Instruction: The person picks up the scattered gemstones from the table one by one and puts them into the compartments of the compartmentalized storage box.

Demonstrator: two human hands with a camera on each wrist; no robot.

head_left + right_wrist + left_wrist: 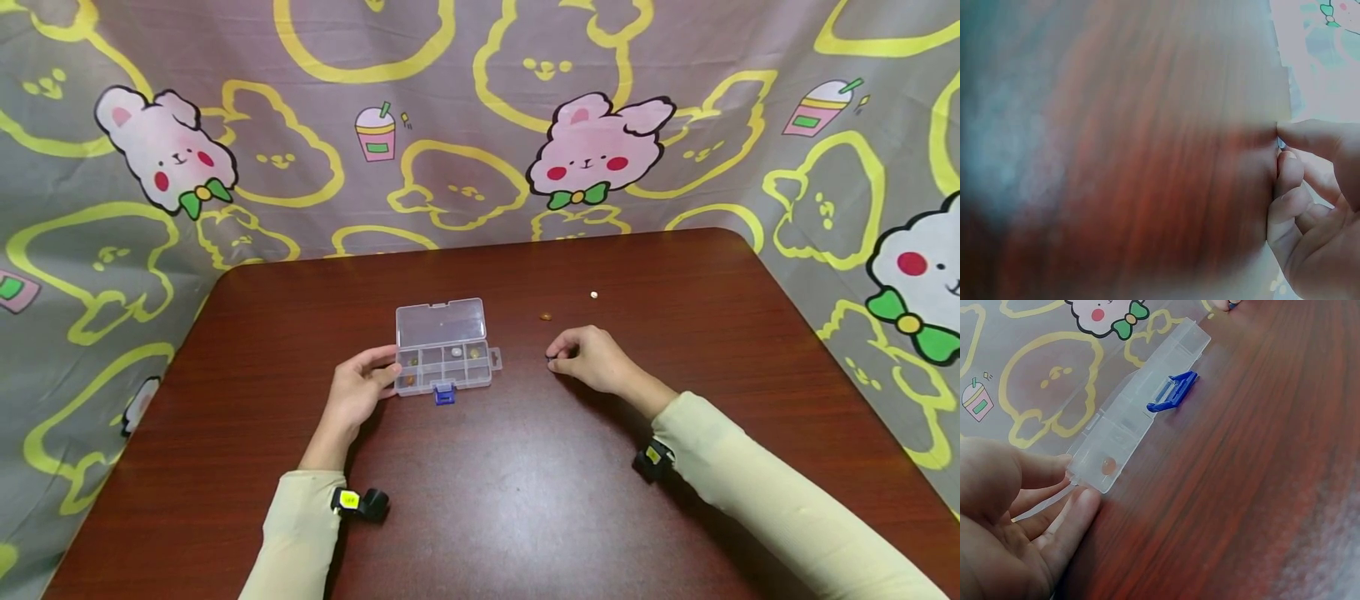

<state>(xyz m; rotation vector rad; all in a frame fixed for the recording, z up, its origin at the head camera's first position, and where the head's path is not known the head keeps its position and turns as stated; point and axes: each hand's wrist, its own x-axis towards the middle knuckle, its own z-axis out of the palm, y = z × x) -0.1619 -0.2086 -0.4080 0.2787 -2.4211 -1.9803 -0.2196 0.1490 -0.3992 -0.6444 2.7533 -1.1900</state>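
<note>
A clear plastic compartment box (432, 367) lies on the table with its lid (441, 323) tilted back and a blue latch (445, 395) at its front. Several small bead-like pieces sit in separate compartments, among them an orange one (1108, 465) at the left end. My left hand (356, 392) grips that end between thumb and fingers. To the right of the box, my right hand (592, 358) pinches a tiny dark piece (548, 358) between thumb and fingertips, low over the tabletop. The fingers mostly hide the piece, so its kind is unclear.
Beyond my right hand lie a small amber-brown piece (546, 317) and a small white piece (594, 294) on the brown wooden table (517, 500). A patterned cloth (465, 125) hangs behind the table and along its sides.
</note>
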